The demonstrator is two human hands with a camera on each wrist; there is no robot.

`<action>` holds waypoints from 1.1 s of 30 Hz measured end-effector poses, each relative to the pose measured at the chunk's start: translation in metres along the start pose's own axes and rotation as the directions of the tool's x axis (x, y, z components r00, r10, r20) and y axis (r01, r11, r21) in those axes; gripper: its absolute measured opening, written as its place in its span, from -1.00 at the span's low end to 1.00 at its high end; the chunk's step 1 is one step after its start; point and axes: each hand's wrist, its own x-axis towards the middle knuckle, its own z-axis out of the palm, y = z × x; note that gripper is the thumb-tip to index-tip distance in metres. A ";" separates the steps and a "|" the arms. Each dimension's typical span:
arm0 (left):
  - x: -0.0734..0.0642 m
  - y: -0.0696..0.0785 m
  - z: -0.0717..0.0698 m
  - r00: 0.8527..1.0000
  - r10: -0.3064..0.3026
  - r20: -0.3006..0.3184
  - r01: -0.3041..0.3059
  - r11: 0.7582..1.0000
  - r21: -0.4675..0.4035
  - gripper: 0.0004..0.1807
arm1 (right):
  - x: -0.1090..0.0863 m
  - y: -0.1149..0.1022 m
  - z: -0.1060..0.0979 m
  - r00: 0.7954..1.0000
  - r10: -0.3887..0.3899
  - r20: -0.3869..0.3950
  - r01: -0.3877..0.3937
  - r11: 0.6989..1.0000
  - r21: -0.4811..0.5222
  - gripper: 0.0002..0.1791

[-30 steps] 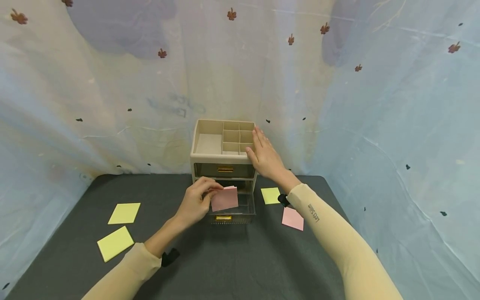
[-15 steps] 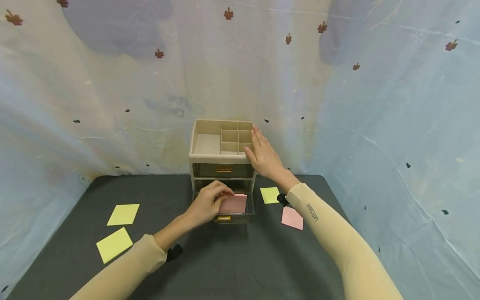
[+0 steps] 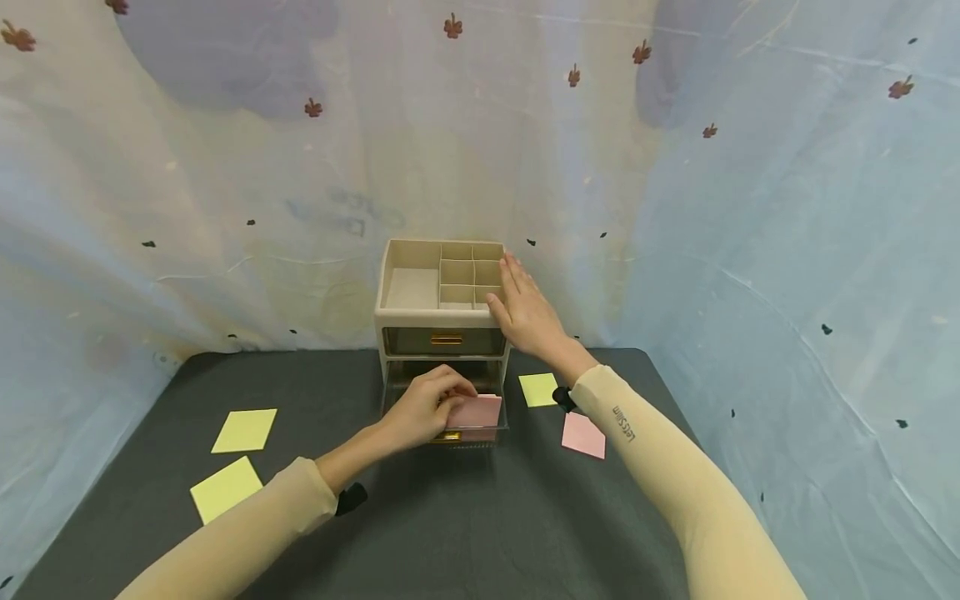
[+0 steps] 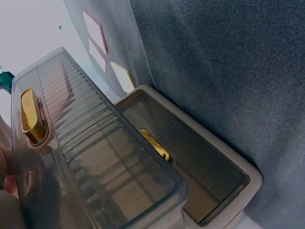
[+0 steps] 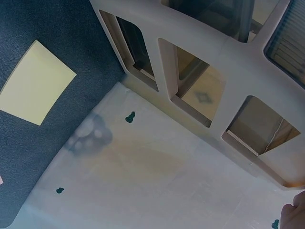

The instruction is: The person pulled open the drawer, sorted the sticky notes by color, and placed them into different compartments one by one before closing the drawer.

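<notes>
A beige desktop organizer stands at the back of the table, its see-through lower drawer pulled out. Over that drawer, my left hand pinches a pink sticky note pad by its left side. The pad's lower part sits behind the drawer front, and its pink shows through the plastic in the left wrist view. My right hand rests with straight fingers along the organizer's upper right side. Only a bit of the right hand shows at the corner of the right wrist view.
On the left of the dark table lie two yellow sticky pads, one farther back and one nearer. To the organizer's right are another yellow pad and a pink pad. The upper drawer is closed. A patterned curtain hangs behind.
My left hand has moved right and slightly down with the pink pad, lowering it from above the drawer front to partly behind it. The right hand keeps its place on the organizer.
</notes>
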 end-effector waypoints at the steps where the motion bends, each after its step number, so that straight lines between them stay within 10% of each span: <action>1: 0.000 0.000 0.000 1.000 -0.001 0.005 0.001 1.000 -0.002 -0.73 | 0.000 0.000 0.000 1.000 0.000 0.001 0.000 1.000 0.002 -0.19; 33: 0.017 -0.018 -0.005 0.967 -0.126 0.220 0.106 0.989 0.101 -0.81 | -0.001 -0.002 0.000 1.000 0.013 -0.002 -0.013 1.000 -0.012 -0.18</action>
